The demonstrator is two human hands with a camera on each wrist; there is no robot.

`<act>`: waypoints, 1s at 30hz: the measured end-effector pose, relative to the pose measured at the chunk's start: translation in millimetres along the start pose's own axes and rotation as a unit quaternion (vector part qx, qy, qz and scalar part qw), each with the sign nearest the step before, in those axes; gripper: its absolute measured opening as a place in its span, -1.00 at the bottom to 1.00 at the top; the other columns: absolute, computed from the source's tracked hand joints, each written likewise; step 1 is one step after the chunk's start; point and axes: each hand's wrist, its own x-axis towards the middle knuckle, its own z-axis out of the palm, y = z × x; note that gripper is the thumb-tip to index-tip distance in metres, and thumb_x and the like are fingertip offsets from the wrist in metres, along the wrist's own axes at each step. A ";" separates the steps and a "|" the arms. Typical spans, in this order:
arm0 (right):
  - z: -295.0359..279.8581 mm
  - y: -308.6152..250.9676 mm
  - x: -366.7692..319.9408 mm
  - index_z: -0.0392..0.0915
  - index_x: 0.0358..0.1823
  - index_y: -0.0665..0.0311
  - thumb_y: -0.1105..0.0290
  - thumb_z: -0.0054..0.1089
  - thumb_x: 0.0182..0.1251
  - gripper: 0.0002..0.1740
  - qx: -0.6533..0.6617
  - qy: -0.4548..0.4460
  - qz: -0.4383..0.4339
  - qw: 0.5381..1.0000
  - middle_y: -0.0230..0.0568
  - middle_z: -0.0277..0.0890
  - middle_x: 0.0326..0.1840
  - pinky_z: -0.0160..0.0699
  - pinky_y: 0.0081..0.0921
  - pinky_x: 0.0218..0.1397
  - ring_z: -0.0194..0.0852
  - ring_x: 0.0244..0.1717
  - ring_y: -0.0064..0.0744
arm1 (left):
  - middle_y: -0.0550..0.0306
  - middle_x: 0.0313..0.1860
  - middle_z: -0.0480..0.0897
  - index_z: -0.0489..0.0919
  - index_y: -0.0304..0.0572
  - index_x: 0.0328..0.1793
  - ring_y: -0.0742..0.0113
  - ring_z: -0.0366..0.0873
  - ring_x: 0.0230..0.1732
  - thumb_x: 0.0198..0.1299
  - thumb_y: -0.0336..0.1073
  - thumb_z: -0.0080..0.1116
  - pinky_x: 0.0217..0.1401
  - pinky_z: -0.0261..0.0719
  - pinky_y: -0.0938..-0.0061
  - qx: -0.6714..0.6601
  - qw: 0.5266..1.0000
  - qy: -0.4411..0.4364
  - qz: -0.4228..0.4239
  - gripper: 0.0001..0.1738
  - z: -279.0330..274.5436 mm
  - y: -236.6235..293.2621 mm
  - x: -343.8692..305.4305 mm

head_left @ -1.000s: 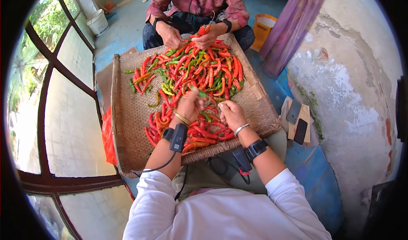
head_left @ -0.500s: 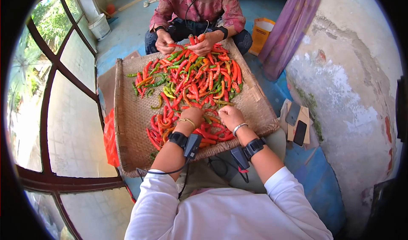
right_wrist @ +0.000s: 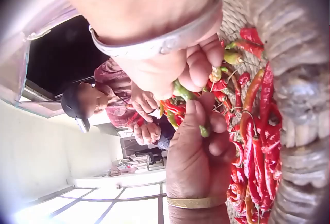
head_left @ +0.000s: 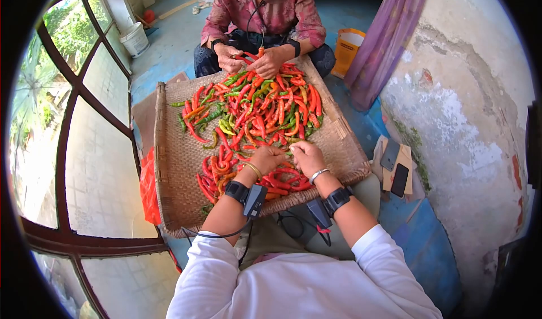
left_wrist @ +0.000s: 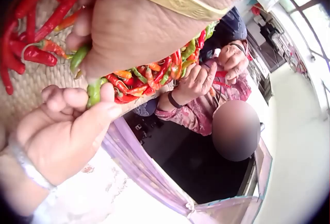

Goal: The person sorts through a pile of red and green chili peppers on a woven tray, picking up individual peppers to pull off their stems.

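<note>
My left hand (head_left: 267, 158), with a gold bracelet, and my right hand (head_left: 308, 157), with a silver one, meet over the near part of a woven tray (head_left: 178, 192). Between them is a green chili pepper (right_wrist: 181, 91). The right thumb and forefinger pinch one end, and the left fingers hold it from the other side. In the left wrist view, a green piece (left_wrist: 80, 57) also pokes out from the curled left fingers. Below the hands lies a heap of red chili peppers (head_left: 276, 180); a larger mixed red and green pile (head_left: 271, 101) covers the far half.
Opposite sits a person in a red patterned shirt (head_left: 231, 14), both hands at the far pile. A red plastic bag (head_left: 148, 189) hangs at the tray's left. Two phones (head_left: 400, 179) lie on cardboard to the right, near a rough wall (head_left: 457, 110). Window frames stand at left.
My left hand has come down from above the pile with a green chili pepper to meet my right hand. The right hand stays nearly in place. The person opposite has shifted their hands slightly.
</note>
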 end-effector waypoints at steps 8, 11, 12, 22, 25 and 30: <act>-6.3 -10.4 -1.9 0.41 -0.28 0.34 0.35 -0.02 0.16 -0.79 0.140 -0.012 -0.028 0.990 -0.39 0.33 -0.70 0.21 -0.78 -0.73 0.18 -0.77 -0.70 | 0.28 -0.64 0.47 0.52 -0.23 -0.30 0.61 0.26 -0.74 0.08 -0.18 0.02 -0.73 0.14 0.75 -0.239 0.963 -0.066 -0.107 -0.75 -14.5 -13.1 7.2; -6.2 -9.0 -1.4 0.44 -0.32 0.33 0.32 -0.01 0.15 -0.80 0.110 0.007 -0.016 0.994 -0.38 0.35 -0.68 0.24 -0.74 -0.71 0.23 -0.72 -0.69 | 0.24 -0.66 0.47 0.52 -0.23 -0.29 0.59 0.24 -0.78 0.12 -0.11 -0.07 -0.74 0.20 0.70 -0.380 0.913 0.117 -0.091 -0.68 -39.6 8.4 -0.5; -6.9 -9.3 -1.4 0.44 -0.33 0.33 0.35 0.00 0.14 -0.81 0.107 0.008 -0.004 0.994 -0.38 0.36 -0.68 0.25 -0.72 -0.70 0.24 -0.72 -0.68 | 0.24 -0.66 0.47 0.51 -0.25 -0.30 0.59 0.24 -0.78 0.13 -0.10 -0.09 -0.74 0.20 0.68 -0.496 0.845 0.197 -0.047 -0.66 -45.0 7.1 3.2; -6.5 -4.0 0.0 0.42 -0.33 0.38 0.39 -0.02 0.13 -0.82 0.085 0.010 0.033 0.996 -0.35 0.34 -0.71 0.21 -0.73 -0.74 0.19 -0.79 -0.67 | -0.06 -0.02 0.32 0.31 0.03 0.07 0.05 0.47 -0.20 -0.09 -0.25 0.06 -0.26 0.48 0.29 0.347 0.908 0.233 0.002 -0.50 -14.3 -12.6 20.6; -7.6 -0.7 1.9 0.43 -0.33 0.37 0.39 -0.01 0.13 -0.82 0.084 -0.005 0.051 0.995 -0.35 0.34 -0.70 0.21 -0.72 -0.73 0.19 -0.79 -0.66 | -0.05 -0.06 0.36 0.28 0.06 0.10 0.09 0.49 -0.21 -0.04 -0.25 0.01 -0.28 0.48 0.28 0.417 0.895 0.146 -0.063 -0.51 -17.9 -7.4 30.6; -6.6 0.2 1.9 0.44 -0.33 0.36 0.39 0.00 0.12 -0.82 0.059 -0.002 0.054 0.997 -0.36 0.35 -0.70 0.21 -0.73 -0.72 0.21 -0.78 -0.65 | -0.03 -0.13 0.45 0.26 0.12 0.09 0.10 0.51 -0.28 -0.07 -0.29 0.05 -0.35 0.50 0.32 0.433 0.888 0.141 -0.064 -0.49 -17.6 -24.7 43.8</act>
